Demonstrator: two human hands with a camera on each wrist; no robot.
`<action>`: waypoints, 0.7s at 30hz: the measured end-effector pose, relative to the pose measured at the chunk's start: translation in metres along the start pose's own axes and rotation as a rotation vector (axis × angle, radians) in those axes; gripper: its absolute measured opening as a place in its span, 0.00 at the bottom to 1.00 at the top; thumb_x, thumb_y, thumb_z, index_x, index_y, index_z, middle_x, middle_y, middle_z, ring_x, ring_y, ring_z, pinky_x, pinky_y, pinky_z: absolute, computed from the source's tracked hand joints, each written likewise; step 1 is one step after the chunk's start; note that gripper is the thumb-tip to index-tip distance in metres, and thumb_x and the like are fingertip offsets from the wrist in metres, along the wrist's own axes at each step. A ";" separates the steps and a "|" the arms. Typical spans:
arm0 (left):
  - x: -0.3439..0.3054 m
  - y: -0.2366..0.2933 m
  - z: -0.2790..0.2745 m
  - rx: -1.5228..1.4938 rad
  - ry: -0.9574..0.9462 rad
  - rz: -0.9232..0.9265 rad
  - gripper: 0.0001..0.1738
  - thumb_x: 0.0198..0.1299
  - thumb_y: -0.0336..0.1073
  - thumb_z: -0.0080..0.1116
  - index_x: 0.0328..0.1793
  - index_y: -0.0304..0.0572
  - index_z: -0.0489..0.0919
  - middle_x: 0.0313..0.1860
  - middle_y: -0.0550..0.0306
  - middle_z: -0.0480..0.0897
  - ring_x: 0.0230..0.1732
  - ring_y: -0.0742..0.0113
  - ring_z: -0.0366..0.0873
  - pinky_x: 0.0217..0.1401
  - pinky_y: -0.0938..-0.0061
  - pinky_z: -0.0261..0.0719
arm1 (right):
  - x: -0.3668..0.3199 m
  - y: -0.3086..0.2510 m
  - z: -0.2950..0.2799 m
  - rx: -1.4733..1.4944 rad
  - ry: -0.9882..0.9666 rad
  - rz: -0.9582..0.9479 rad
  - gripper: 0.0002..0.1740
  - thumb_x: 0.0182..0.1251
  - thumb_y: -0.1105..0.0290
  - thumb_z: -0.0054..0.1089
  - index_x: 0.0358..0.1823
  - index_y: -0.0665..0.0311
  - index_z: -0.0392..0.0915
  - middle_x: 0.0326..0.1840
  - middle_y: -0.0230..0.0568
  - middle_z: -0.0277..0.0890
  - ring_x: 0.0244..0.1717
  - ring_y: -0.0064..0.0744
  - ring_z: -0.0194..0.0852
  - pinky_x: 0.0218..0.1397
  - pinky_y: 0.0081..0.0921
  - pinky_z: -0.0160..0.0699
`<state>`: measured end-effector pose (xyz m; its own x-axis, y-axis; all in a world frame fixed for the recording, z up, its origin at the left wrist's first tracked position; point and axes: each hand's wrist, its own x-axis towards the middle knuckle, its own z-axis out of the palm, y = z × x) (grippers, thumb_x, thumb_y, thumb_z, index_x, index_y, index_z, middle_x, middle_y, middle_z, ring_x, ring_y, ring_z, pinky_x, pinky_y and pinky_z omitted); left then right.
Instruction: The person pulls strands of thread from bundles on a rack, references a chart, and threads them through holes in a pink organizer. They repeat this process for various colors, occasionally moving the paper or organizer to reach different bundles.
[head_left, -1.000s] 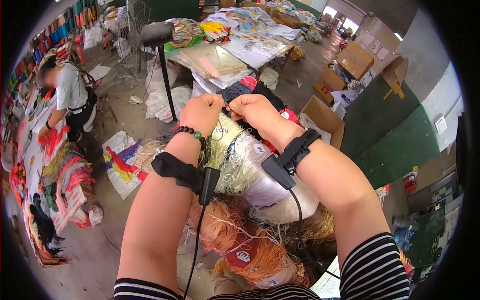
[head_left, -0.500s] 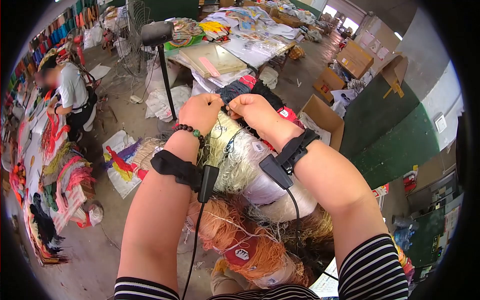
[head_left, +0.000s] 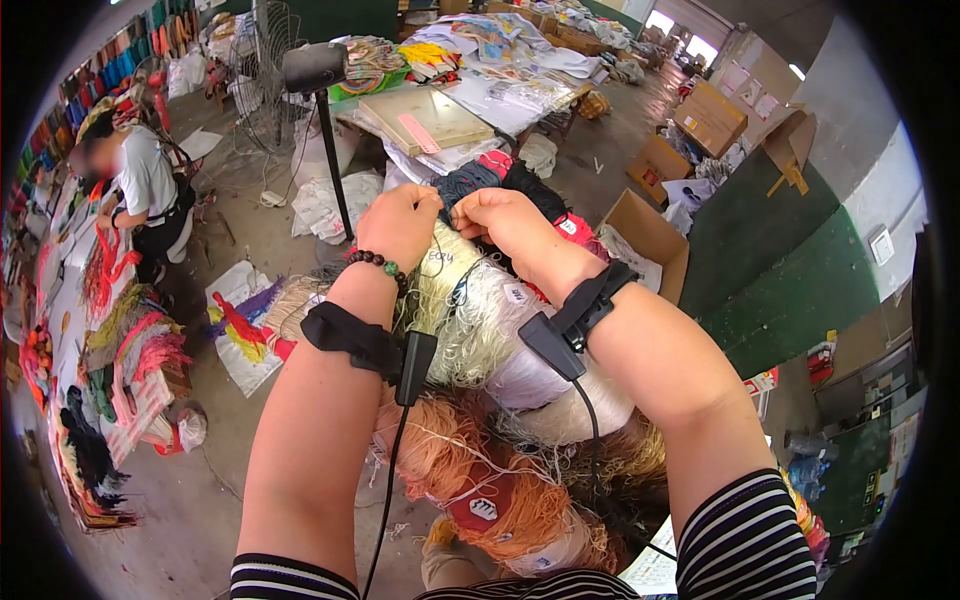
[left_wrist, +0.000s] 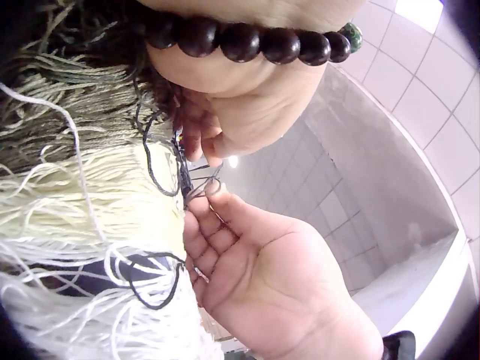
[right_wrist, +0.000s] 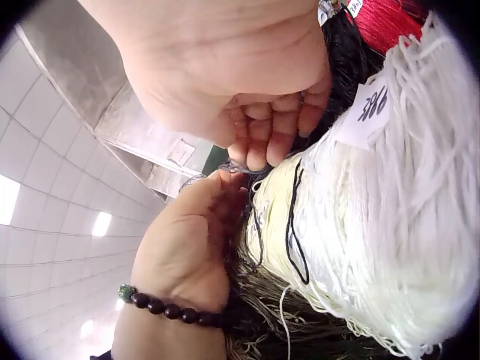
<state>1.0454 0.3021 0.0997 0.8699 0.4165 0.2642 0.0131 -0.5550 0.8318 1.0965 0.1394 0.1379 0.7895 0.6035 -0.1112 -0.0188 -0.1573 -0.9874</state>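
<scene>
My left hand [head_left: 398,225], with a dark beaded bracelet at its wrist, pinches a thin dark thread [left_wrist: 201,178] at the far end of the yarn pile. Facing it, my right hand [head_left: 505,225] pinches the same thread, its other fingers curled in. Only a small gap parts the two sets of fingertips, and fine loops of thread show there. Below them lie hanks of cream yarn [head_left: 440,300] and white yarn [right_wrist: 409,187], the white one bearing a paper tag [right_wrist: 366,112]. Loose dark loops [left_wrist: 154,289] lie over these hanks. Dark grey yarn [head_left: 468,185] bunches just beyond my fingers.
Orange yarn [head_left: 440,450] hangs nearest my body. Beyond the pile, a table [head_left: 515,118] bears papers and fabric. A black post [head_left: 335,165] rises to the left, near a fan [head_left: 262,75]. Another person [head_left: 145,180] handles red yarn at a side table. An open carton [head_left: 650,235] stands right.
My hands have drawn slightly apart, the left one shifting a little up and left. At the side table, the other person has raised the red yarn.
</scene>
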 end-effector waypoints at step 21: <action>-0.004 0.009 -0.003 -0.010 0.018 0.029 0.14 0.61 0.39 0.51 0.42 0.39 0.84 0.44 0.52 0.86 0.46 0.59 0.83 0.51 0.70 0.76 | -0.016 -0.002 -0.004 -0.141 0.101 0.003 0.06 0.66 0.74 0.61 0.40 0.68 0.82 0.36 0.32 0.81 0.38 0.19 0.74 0.46 0.19 0.72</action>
<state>1.0409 0.2978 0.1076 0.8606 0.4139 0.2967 -0.0165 -0.5596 0.8286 1.0865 0.1265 0.1424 0.8474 0.5224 -0.0950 0.0597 -0.2715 -0.9606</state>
